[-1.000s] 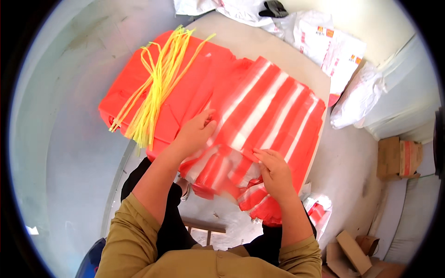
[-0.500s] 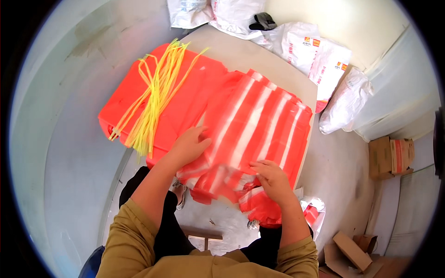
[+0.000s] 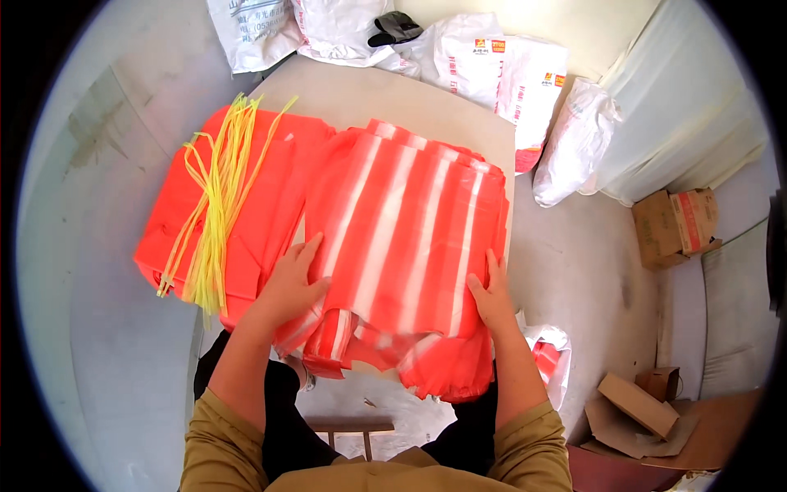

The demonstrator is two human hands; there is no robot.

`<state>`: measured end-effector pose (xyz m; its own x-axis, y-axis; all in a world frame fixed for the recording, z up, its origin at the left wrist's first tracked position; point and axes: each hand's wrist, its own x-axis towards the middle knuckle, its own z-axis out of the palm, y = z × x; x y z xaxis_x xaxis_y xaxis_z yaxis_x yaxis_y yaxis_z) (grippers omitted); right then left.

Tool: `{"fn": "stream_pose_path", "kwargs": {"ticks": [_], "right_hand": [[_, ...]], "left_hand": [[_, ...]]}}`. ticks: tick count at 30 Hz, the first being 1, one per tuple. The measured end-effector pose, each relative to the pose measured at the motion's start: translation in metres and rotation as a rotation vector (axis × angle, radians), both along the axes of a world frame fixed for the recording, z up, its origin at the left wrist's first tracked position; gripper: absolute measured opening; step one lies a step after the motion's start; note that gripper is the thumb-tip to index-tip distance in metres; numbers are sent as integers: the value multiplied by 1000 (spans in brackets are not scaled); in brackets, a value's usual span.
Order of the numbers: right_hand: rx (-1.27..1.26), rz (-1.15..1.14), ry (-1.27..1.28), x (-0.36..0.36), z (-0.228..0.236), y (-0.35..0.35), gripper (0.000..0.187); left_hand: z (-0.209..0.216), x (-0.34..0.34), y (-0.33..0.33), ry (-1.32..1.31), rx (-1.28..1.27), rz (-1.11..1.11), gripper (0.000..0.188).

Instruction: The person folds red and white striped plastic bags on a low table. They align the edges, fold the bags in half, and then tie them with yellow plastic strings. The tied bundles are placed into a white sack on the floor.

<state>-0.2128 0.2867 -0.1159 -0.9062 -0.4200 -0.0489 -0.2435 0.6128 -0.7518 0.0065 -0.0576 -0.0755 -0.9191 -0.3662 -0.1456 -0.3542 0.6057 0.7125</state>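
Striped red-and-white plastic bags [image 3: 402, 238] are pressed flat on the table [image 3: 369, 94] between the left hand [image 3: 288, 283] and right hand [image 3: 489, 297], palms spread apart at either edge, apparently to square the stack. Yellow ties [image 3: 215, 213] lie left of the left hand.

Red-orange bag stack with white stripes [image 3: 406, 238] at the table's near edge; plain red-orange bag stack [image 3: 246, 209] at its left edge, crossed by yellow ties [image 3: 215, 221]; white sacks [image 3: 492, 61] beyond the beige table [image 3: 393, 94].
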Motion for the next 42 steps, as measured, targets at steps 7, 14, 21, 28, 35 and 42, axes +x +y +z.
{"fn": "stream_pose_path", "kwargs": {"ticks": [7,14,21,28,35,42], "right_hand": [[-126,54,-1,-19,-11,-12,78],[-47,15,292,-34,-2,-24,69],[-35,770,613,46,70,-41,47],[-25,573,425,86,57,-59,54],[52,525,419,85,50,-68,55],[31,501,226,80,51,-67,26]], "left_hand": [[-6,2,30,-72,-33,52,93],[4,3,32,-24,99,85,89],[10,18,35,-10,-159,77,76],[22,15,49,3,-135,51,75],[26,11,56,-29,-277,28,71],[22,9,49,57,-192,67,66]]}}
